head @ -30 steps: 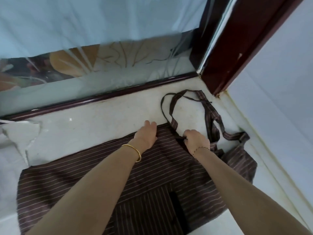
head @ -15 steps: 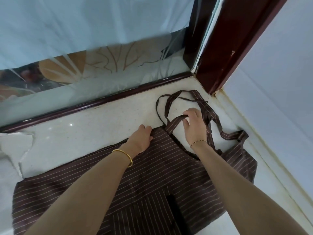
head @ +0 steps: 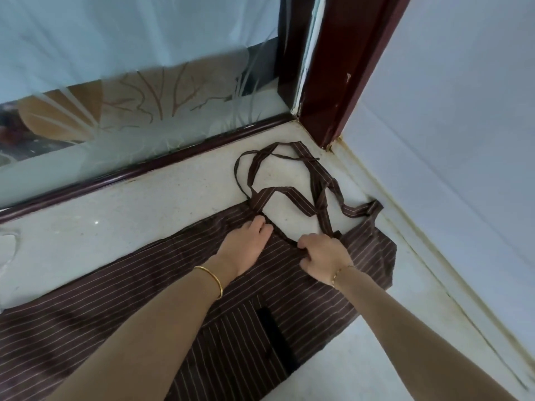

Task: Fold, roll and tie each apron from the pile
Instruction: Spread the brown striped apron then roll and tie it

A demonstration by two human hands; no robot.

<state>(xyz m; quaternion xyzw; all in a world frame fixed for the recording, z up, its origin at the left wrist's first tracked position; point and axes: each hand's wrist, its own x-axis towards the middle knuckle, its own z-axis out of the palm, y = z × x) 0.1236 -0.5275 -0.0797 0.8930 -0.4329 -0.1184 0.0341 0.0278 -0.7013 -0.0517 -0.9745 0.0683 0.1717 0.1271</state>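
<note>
I face a pale marble floor (head: 121,215); frosted glass (head: 162,111) runs along the far side, a dark wooden doorframe (head: 341,70) and pale wall (head: 463,125) right.

Brown striped apron (head: 289,285) flat, straps (head: 289,195) tangled.

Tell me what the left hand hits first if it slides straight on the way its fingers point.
The left hand lies flat on the apron, fingers aimed at the strap joint just ahead. It would likely meet that strap first, then bare floor.
</note>
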